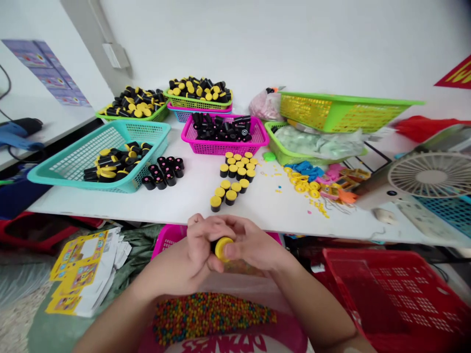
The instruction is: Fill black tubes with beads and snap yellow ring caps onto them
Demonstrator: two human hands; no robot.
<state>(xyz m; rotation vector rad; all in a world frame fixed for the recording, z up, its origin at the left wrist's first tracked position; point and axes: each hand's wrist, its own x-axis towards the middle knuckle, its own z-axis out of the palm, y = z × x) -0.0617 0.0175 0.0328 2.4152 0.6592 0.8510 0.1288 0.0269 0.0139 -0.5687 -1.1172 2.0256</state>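
Note:
Both hands are together in front of the table edge, around one small black canister with a yellow lid point(223, 248). My left hand point(198, 247) wraps its fingers around the black body, most of which is hidden. The thumb of my right hand point(248, 242) presses on the yellow lid, its fingers closed around the far side. Just beyond the hands, several yellow-lidded black canisters point(231, 196) stand upright on the white table. Below my wrists, many small coloured balls point(209, 316) lie in a pink basket point(167, 239).
Black pieces with pink centres point(167, 171) stand left of the lidded ones. A turquoise basket point(154, 139) holds lidded canisters; a magenta basket point(224, 147) holds black ones. Yellow rings point(303, 185) and a fan point(430, 174) are at right. Red crates point(405, 289) flank below, and printed cards point(84, 269) lie left.

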